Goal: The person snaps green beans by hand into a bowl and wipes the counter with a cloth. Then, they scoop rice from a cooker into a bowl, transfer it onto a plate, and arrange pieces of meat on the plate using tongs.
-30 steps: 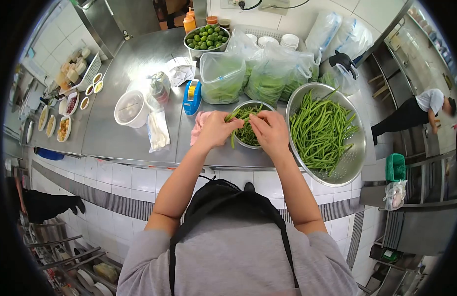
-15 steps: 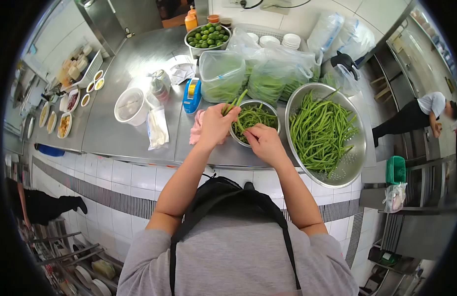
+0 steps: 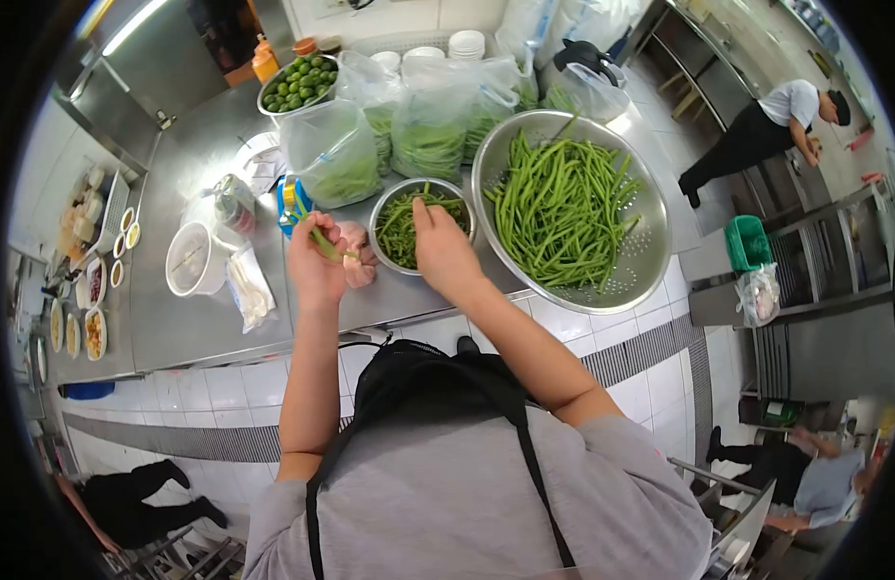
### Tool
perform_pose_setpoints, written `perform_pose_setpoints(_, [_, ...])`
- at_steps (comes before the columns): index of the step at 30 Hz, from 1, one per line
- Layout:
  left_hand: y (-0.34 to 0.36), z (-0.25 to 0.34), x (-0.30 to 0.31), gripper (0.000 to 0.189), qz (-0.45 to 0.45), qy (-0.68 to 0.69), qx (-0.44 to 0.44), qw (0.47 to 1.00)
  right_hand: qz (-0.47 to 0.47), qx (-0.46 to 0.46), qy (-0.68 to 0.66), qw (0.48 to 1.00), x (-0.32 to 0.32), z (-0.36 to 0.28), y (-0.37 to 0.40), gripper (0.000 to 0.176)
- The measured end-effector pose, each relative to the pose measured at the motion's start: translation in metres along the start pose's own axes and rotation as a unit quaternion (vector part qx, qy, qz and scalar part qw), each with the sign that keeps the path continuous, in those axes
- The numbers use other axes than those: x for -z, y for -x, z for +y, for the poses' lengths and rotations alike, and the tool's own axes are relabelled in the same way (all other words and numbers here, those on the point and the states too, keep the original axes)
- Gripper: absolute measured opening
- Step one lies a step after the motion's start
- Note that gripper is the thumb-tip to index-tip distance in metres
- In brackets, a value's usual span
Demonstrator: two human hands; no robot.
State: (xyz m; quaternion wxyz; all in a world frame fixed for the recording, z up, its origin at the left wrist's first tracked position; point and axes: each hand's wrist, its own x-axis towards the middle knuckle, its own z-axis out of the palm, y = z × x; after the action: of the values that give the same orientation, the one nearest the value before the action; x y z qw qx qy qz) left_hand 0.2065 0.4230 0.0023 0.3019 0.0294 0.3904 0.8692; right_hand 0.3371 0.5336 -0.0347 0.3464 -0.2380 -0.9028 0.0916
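Observation:
My left hand (image 3: 316,269) is closed around a few green beans (image 3: 323,242), whose ends stick out toward the right. It is raised over the counter, just left of a crumpled pink cloth (image 3: 358,269). My right hand (image 3: 447,249) reaches over the small metal bowl (image 3: 374,232), back of the hand up. Its foremost finger is stretched toward the short green bean pieces (image 3: 399,227) inside; the thumb is hidden. To the right, a large metal colander (image 3: 650,253) is heaped with long green beans (image 3: 563,208).
Behind the bowl stand plastic bags of green vegetables (image 3: 428,135) and a bowl of limes (image 3: 300,85). A blue tape dispenser (image 3: 289,208) and a white tub (image 3: 191,259) are to the left. A co-worker (image 3: 771,126) stands at the far right, others at the lower corners.
The view has swung right. My hands have moved apart: the left, holding beans, has gone left from the bowl, while the right has stayed over it with a finger stretched out.

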Motion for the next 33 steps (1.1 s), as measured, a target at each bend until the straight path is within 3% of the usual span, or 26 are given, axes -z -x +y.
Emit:
perform_pose_setpoints(1, [0.003,0.001,-0.012,0.009,0.002,0.037,0.034,0.999,0.032,0.014,0.018,0.999,0.005,-0.007,-0.001,0.045])
perform_pose_setpoints(2, [0.008,0.002,-0.022,0.008,0.007,0.074,0.068,0.995,0.032,0.010,0.024,0.999,0.018,-0.009,0.005,0.045])
perform_pose_setpoints(4, [0.012,0.003,-0.024,0.007,0.004,0.059,0.087,0.994,-0.106,-0.061,-0.079,0.989,0.083,-0.025,0.000,0.037])
perform_pose_setpoints(6, [0.009,0.003,-0.009,0.007,-0.142,0.041,0.092,0.985,-0.079,-0.044,-0.139,0.986,0.131,0.017,-0.004,0.033])
perform_pose_setpoints(8, [0.011,0.003,-0.014,0.009,-0.130,0.045,0.115,0.984,-0.181,-0.056,-0.023,0.982,0.168,0.067,-0.018,0.027])
perform_pose_setpoints(9, [0.012,0.001,-0.016,0.009,-0.161,0.050,0.128,0.977,-0.182,-0.057,-0.020,0.982,0.170,0.090,-0.017,0.027])
perform_pose_setpoints(11, [0.016,-0.003,-0.026,0.010,-0.195,0.055,0.143,0.969,-0.382,0.015,0.139,0.914,0.153,0.133,0.001,0.026])
perform_pose_setpoints(12, [0.021,-0.005,-0.035,0.010,-0.195,0.002,0.129,0.972,-0.379,0.013,0.142,0.914,0.147,0.142,0.006,0.026])
perform_pose_setpoints(14, [0.030,-0.011,-0.048,0.010,-0.197,-0.052,0.117,0.972,-0.423,0.115,0.143,0.887,0.138,0.150,0.014,0.017])
perform_pose_setpoints(16, [0.035,-0.015,-0.058,0.011,-0.204,-0.094,0.130,0.966,-0.416,0.110,0.125,0.894,0.137,0.154,0.013,0.015])
perform_pose_setpoints(20, [0.035,-0.029,-0.065,0.011,-0.219,-0.103,0.163,0.957,-0.397,0.134,0.143,0.896,0.138,0.161,0.018,0.009])
perform_pose_setpoints(23, [0.039,-0.025,-0.073,0.014,-0.226,-0.103,0.189,0.950,-0.212,0.049,-0.024,0.976,0.175,0.146,-0.006,0.013])
perform_pose_setpoints(24, [0.036,-0.026,-0.073,0.017,-0.233,-0.096,0.220,0.942,-0.210,0.059,-0.023,0.976,0.187,0.142,-0.013,0.013])
perform_pose_setpoints(26, [0.030,-0.034,-0.079,0.024,-0.253,-0.071,0.239,0.935,-0.102,-0.012,-0.032,0.994,0.205,0.130,-0.021,0.021])
perform_pose_setpoints(29, [0.034,-0.046,-0.110,0.026,-0.274,-0.142,0.304,0.901,0.068,0.070,0.048,0.994,0.196,0.091,-0.020,0.019])
perform_pose_setpoints(30, [0.035,-0.047,-0.115,0.026,-0.293,-0.135,0.316,0.892,0.079,-0.008,0.000,0.997,0.182,0.080,-0.011,0.018])
perform_pose_setpoints(31, [0.038,-0.047,-0.120,0.026,-0.287,-0.134,0.305,0.898,0.153,0.138,0.007,0.979,0.173,0.069,-0.012,0.023])
perform_pose_setpoints(32, [0.042,-0.047,-0.123,0.024,-0.304,-0.138,0.325,0.885,0.130,0.215,0.047,0.967,0.174,0.057,-0.014,0.028])
perform_pose_setpoints(33, [0.044,-0.044,-0.122,0.023,-0.320,-0.144,0.348,0.869,0.119,0.234,0.053,0.963,0.169,0.047,-0.014,0.030])
